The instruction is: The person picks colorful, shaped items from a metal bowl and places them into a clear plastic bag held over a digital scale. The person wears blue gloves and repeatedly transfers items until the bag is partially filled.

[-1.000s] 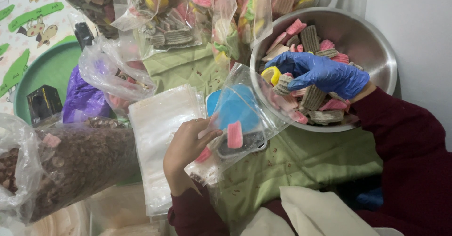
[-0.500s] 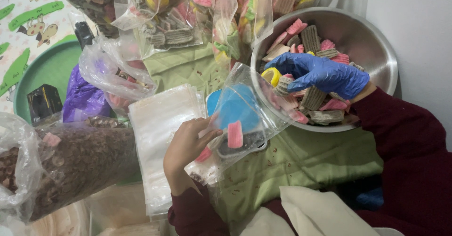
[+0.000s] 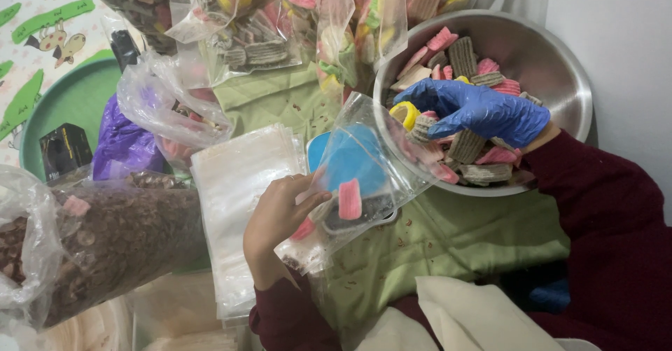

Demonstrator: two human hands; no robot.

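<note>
Over the green cloth point(image 3: 448, 246) my left hand point(image 3: 280, 214) pinches one lip of the clear bag point(image 3: 364, 176), thumb and fingers closed on the plastic, mouth tilted up against the rim of the steel bowl point(image 3: 560, 78). My gloved right hand point(image 3: 476, 109) sits down among the ridged snacks point(image 3: 483, 156), fingers curled over a small clutch of them, a yellow piece point(image 3: 404, 114) at the fingertips; how many I've got, I can't quite tell under the glove. One pink piece point(image 3: 348, 198) and a dark one already lie low in the bag, above a blue lid-like thing showing through. The stack of empty bags point(image 3: 241, 183) waits just beside my wrist. Risk now: I'm holding only one side of the mouth, so it may sag shut and pieces would bounce onto the cloth. These look brittle too, so squeezing hard could snap them
</note>
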